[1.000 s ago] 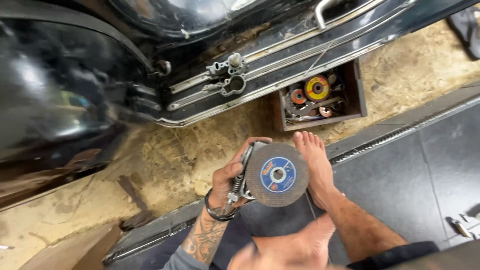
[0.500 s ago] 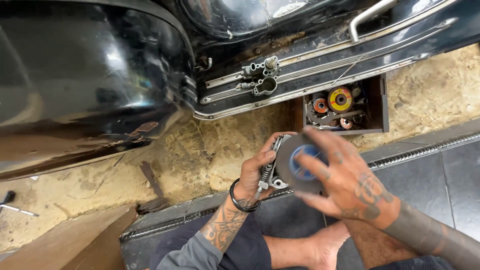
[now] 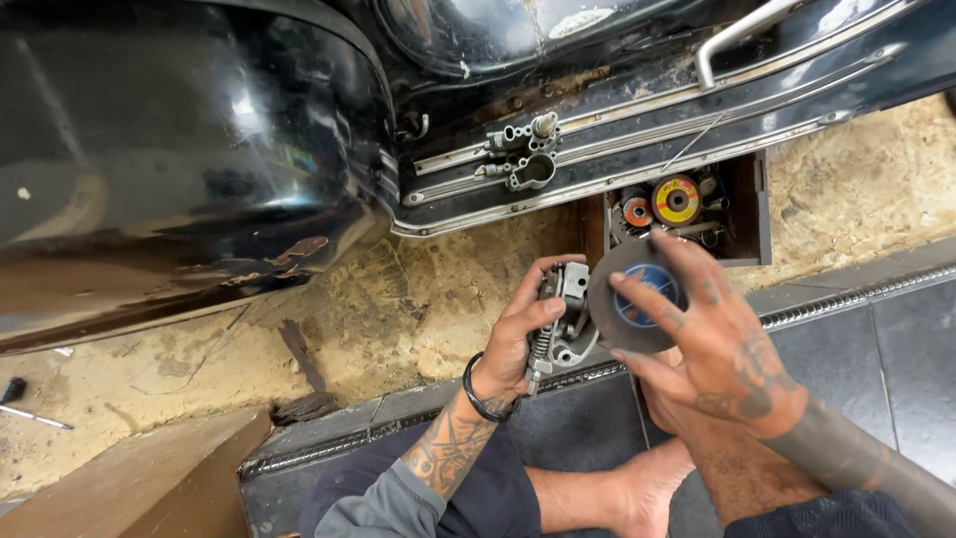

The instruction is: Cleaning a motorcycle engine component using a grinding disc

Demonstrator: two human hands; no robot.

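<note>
While the left hand (image 3: 523, 334) wraps closed around the grey metal head of a handheld angle grinder (image 3: 560, 329), the right hand (image 3: 717, 344) lays spread fingers (image 3: 647, 294) over the face of the dark grey abrasive disc with a blue round label (image 3: 627, 299), thumb below the rim and fingertips pressing on the label. Tool and disc are held in front of the person's body, above the ribbed metal sill strip (image 3: 846, 297) and just below the small open wooden box of spare discs (image 3: 687, 209), which sits on the sandy ground against the black car body (image 3: 179, 149) with its chrome trim rails (image 3: 597, 164). Seating a disc well seems to call for a firm, unmoving grip on the grinder head and an even, flat push on the disc, so that it sits square on the spindle (a tilted disc would likely wobble). Fingers are best kept on the label rather than on the abrasive edge. Whether the disc is already locked down cannot be told; the spindle nut is hidden under the right hand. A bare foot (image 3: 637, 498) rests on the dark floor panel below.
</note>
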